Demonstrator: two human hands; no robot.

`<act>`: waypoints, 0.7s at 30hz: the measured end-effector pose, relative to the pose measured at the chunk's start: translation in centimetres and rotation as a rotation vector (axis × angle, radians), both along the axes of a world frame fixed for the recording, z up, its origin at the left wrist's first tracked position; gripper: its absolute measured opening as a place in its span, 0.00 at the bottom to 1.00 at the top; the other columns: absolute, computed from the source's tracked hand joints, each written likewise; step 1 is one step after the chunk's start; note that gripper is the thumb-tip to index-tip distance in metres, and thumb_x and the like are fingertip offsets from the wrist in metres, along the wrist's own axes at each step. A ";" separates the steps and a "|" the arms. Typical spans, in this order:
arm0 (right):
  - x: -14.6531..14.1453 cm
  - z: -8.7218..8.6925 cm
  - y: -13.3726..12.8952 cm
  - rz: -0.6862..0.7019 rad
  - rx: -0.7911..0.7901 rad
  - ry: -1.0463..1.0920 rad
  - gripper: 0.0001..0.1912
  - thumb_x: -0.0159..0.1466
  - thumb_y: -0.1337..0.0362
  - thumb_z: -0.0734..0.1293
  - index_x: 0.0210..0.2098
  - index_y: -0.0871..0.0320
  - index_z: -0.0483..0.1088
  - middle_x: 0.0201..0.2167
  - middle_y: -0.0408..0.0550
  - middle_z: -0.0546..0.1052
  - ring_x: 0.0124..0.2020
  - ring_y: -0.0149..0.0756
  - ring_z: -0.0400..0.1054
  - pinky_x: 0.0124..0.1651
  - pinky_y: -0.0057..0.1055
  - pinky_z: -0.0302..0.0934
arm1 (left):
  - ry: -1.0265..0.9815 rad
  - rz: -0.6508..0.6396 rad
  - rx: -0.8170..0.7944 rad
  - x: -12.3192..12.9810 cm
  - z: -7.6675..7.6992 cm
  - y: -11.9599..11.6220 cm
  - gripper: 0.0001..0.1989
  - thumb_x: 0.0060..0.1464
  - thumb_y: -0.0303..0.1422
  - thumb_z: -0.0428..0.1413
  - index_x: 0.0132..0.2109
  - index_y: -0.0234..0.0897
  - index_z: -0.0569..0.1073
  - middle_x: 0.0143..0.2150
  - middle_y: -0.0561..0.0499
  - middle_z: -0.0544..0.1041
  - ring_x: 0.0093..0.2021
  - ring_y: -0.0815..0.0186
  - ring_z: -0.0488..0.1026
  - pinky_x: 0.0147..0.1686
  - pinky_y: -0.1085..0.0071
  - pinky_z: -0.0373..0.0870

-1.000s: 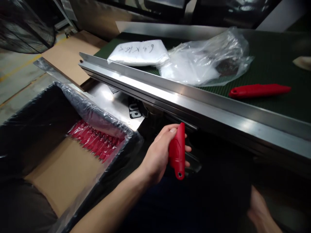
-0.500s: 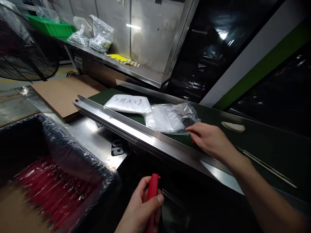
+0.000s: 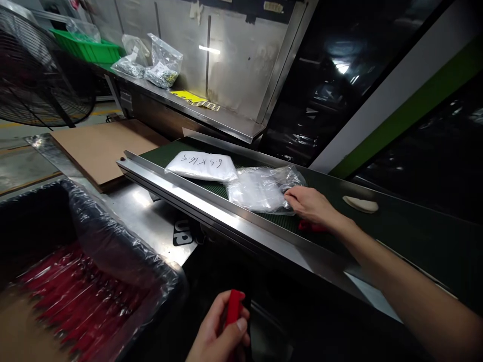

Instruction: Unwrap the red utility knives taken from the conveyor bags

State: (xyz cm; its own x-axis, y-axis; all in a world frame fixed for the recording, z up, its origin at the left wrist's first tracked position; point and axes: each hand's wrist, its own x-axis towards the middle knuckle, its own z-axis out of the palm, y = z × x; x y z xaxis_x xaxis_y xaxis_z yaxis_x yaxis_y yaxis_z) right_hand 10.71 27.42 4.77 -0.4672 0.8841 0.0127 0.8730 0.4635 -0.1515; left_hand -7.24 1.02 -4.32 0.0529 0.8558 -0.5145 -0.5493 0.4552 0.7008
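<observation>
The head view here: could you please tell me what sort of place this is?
Probably a factory packing line: a conveyor belt, a plastic-lined carton of red parts, and bagged hardware on a steel bench.

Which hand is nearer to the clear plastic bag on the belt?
Right: the right hand is at the edge of the clear plastic bag. The left hand is farther, below the steel rail, holding a red piece.

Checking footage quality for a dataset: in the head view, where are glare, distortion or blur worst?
Head view: glare streaks the stainless steel tabletop and the glossy black panel; wide-angle stretching bends the black wire fan at the left edge; the red handles in the clear-plastic-lined box look dim and soft.
</observation>
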 end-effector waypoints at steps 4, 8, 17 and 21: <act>0.3 2.0 -5.9 -0.027 -0.053 0.195 0.19 0.71 0.54 0.55 0.35 0.58 0.70 0.27 0.42 0.72 0.27 0.29 0.65 0.32 0.27 0.60 | -0.008 0.072 0.130 1.0 2.9 1.1 0.18 0.50 0.37 0.61 0.46 0.39 0.66 0.41 0.50 0.71 0.28 0.72 0.65 0.24 0.75 0.59; -0.6 1.8 -14.2 0.043 -0.165 0.466 0.17 0.71 0.53 0.57 0.34 0.55 0.69 0.28 0.40 0.72 0.29 0.27 0.66 0.31 0.24 0.60 | -0.034 0.120 0.275 1.9 5.6 1.9 0.19 0.50 0.35 0.65 0.44 0.40 0.65 0.39 0.53 0.70 0.30 0.75 0.63 0.28 0.77 0.61; -0.7 -4.0 -22.5 -0.083 -0.227 0.700 0.12 0.70 0.61 0.59 0.30 0.55 0.66 0.27 0.40 0.68 0.26 0.25 0.63 0.28 0.22 0.58 | 0.256 0.114 0.145 1.7 3.3 -0.9 0.12 0.57 0.30 0.58 0.43 0.41 0.61 0.34 0.58 0.69 0.30 0.75 0.64 0.33 0.77 0.63; -0.7 -4.2 -23.1 -0.046 -0.092 0.711 0.06 0.68 0.61 0.63 0.42 0.56 0.67 0.38 0.46 0.71 0.36 0.30 0.68 0.35 0.24 0.65 | 0.634 0.038 0.200 1.5 2.3 -1.8 0.13 0.58 0.30 0.56 0.48 0.44 0.61 0.36 0.57 0.71 0.33 0.70 0.68 0.35 0.72 0.67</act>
